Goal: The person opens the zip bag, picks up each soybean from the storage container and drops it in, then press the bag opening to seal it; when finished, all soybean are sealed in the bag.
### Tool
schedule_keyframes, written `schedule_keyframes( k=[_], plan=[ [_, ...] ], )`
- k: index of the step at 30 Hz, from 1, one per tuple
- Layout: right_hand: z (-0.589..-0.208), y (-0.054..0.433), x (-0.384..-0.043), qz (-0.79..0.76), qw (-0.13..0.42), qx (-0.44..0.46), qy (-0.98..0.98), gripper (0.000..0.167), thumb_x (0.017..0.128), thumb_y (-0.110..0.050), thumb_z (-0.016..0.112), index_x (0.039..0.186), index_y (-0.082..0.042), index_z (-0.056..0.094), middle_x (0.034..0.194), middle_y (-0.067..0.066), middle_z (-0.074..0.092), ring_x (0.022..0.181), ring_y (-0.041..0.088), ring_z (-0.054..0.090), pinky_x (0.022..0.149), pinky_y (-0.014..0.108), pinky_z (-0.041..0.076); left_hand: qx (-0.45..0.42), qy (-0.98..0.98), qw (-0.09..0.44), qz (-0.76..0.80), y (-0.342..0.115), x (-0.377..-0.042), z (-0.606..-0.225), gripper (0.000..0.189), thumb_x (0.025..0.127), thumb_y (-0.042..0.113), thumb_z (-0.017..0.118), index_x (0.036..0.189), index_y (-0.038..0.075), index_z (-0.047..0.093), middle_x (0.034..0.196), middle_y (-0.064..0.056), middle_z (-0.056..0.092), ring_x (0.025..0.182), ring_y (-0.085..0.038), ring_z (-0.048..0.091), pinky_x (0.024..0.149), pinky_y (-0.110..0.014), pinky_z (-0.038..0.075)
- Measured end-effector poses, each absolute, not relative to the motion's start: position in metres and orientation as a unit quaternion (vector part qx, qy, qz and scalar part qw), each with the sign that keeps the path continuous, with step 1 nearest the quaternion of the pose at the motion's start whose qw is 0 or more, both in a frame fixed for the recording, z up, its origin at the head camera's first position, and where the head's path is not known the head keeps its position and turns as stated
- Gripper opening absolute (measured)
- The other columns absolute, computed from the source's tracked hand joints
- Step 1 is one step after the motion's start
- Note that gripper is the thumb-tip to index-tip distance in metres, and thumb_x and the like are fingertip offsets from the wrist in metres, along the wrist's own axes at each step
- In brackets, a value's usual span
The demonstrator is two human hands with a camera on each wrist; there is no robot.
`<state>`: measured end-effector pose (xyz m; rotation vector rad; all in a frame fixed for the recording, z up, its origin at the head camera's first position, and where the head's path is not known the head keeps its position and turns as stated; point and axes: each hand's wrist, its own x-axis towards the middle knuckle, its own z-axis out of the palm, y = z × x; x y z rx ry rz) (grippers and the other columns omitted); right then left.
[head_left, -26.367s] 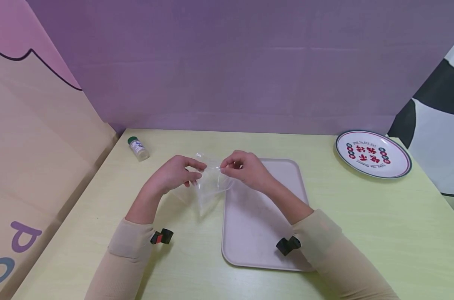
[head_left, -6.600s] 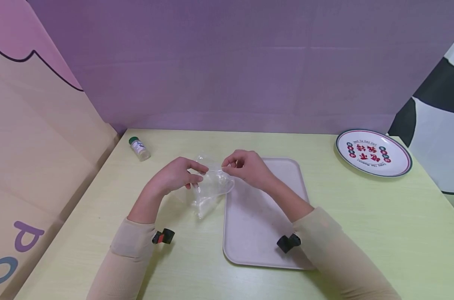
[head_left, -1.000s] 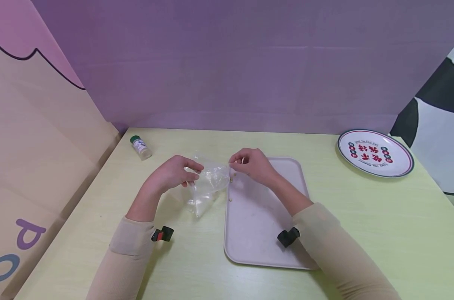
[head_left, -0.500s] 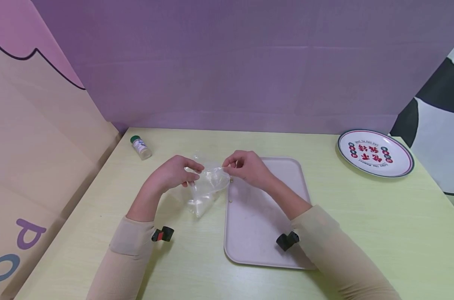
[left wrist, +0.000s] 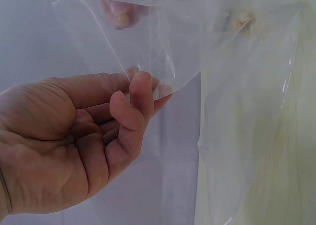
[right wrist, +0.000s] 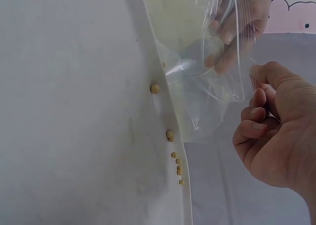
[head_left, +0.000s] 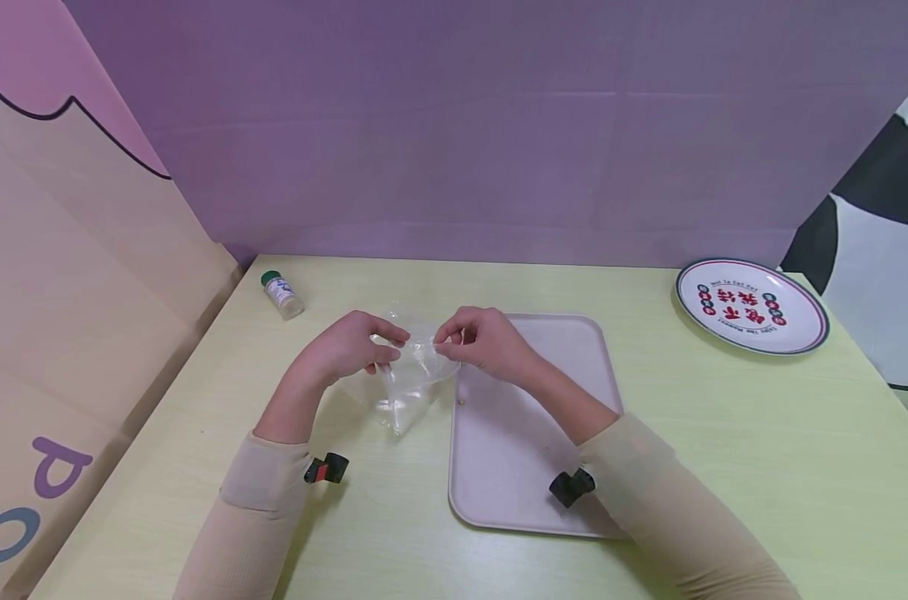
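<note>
A clear plastic zip bag (head_left: 408,390) hangs between my hands, left of the pinkish-grey tray (head_left: 529,467) and partly over its left edge. My left hand (head_left: 346,343) pinches the bag's rim between thumb and fingers. On the opposite side of the mouth, my right hand (head_left: 491,343) pinches the rim too, and the fingertips of both hands are close together. In the right wrist view several small round yellow beans, like soybeans (right wrist: 155,88), lie along the tray's edge. Through the film in the left wrist view shows a blurred beige lump (left wrist: 243,22); whether it is inside the bag I cannot tell.
A small clear jar with a green cap (head_left: 282,296) lies on its side at the back left of the table (head_left: 724,467). An oval white plate with red characters (head_left: 754,307) is at the back right. Cloth partitions (head_left: 499,167) stand behind and at the sides.
Over the last second my right hand has moved left and slightly nearer, from over the tray to the bag's rim. Beans seen beneath it earlier are now hidden. My left hand stays put.
</note>
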<state>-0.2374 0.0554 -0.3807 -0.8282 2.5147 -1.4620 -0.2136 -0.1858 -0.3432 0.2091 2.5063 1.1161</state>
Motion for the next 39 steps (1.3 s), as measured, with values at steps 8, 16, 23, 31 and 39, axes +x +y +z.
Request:
schedule_keyframes(
  k=[8, 16, 23, 31, 39],
  plan=[
    [-0.381, 0.055, -0.236, -0.485, 0.059, -0.269, 0.83, 0.007, 0.089, -0.01, 0.077, 0.096, -0.011, 0.079, 0.078, 0.0, 0.057, 0.068, 0.018, 0.05, 0.057, 0.026, 0.04, 0.075, 0.896, 0.195, 0.391, -0.184, -0.213, -0.342, 0.035, 0.096, 0.01, 0.066, 0.131, 0.008, 0.069, 0.129, -0.009, 0.066, 0.088, -0.029, 0.066, 0.088, -0.043, 0.051],
    [-0.378, 0.058, -0.235, -0.477, 0.04, -0.256, 0.84, 0.007, 0.091, -0.014, 0.077, 0.097, -0.012, 0.079, 0.08, 0.001, 0.059, 0.068, 0.02, 0.051, 0.057, 0.027, 0.041, 0.072, 0.896, 0.194, 0.392, -0.184, -0.214, -0.343, 0.035, 0.096, 0.01, 0.066, 0.131, 0.008, 0.069, 0.126, -0.007, 0.067, 0.083, -0.025, 0.065, 0.088, -0.044, 0.051],
    [-0.379, 0.065, -0.235, -0.512, 0.018, -0.228, 0.828, 0.01, 0.092, -0.015, 0.076, 0.1, -0.009, 0.078, 0.081, 0.003, 0.057, 0.069, 0.021, 0.049, 0.055, 0.026, 0.038, 0.067, 0.895, 0.195, 0.395, -0.184, -0.213, -0.342, 0.035, 0.096, 0.008, 0.066, 0.131, 0.006, 0.069, 0.124, -0.008, 0.067, 0.081, -0.023, 0.064, 0.089, -0.045, 0.051],
    [-0.388, 0.076, -0.235, -0.543, 0.009, -0.196, 0.816, 0.015, 0.095, -0.018, 0.074, 0.106, -0.009, 0.076, 0.083, 0.004, 0.057, 0.069, 0.02, 0.047, 0.057, 0.026, 0.038, 0.066, 0.897, 0.195, 0.392, -0.186, -0.213, -0.343, 0.035, 0.096, 0.008, 0.066, 0.131, 0.006, 0.069, 0.123, -0.009, 0.067, 0.081, -0.023, 0.064, 0.087, -0.042, 0.051],
    [-0.393, 0.086, -0.234, -0.541, 0.014, -0.178, 0.822, 0.018, 0.099, -0.026, 0.069, 0.11, -0.013, 0.075, 0.097, 0.009, 0.069, 0.078, 0.024, 0.052, 0.065, 0.03, 0.042, 0.069, 0.89, 0.195, 0.405, -0.187, -0.214, -0.343, 0.035, 0.096, 0.007, 0.065, 0.131, 0.004, 0.068, 0.128, -0.011, 0.066, 0.087, -0.031, 0.066, 0.088, -0.043, 0.051]
  ],
)
